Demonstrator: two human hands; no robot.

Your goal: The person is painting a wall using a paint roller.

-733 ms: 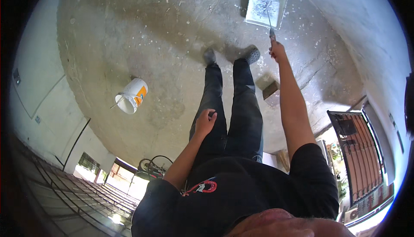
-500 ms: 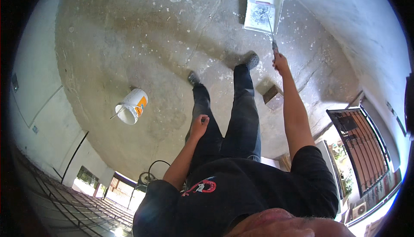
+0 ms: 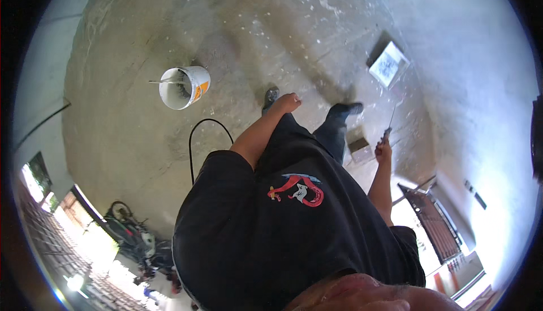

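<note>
My right hand (image 3: 383, 151) is closed around the dark handle of a paint roller (image 3: 387, 133), off to the right of my legs. The roller's thin metal rod points away from me; its far end is hard to make out against the pale floor and wall. Beyond it, a white paint tray (image 3: 389, 66) lies on the floor close to the right-hand wall. In front of my thighs hangs my left hand (image 3: 290, 103), fingers curled in, with nothing visible in it.
On the left stands a white bucket (image 3: 199, 79) with an orange label and a stick (image 3: 168, 81) across its mouth. A small block (image 3: 358, 146) sits by my right foot. A black cable (image 3: 191, 152) loops at my left; a motorcycle (image 3: 136, 233) is farther back.
The roller has come out of the tray and back toward me in my right hand. My left hand has swung forward and right. My body and view have turned, shifting the tray and bucket in view.
</note>
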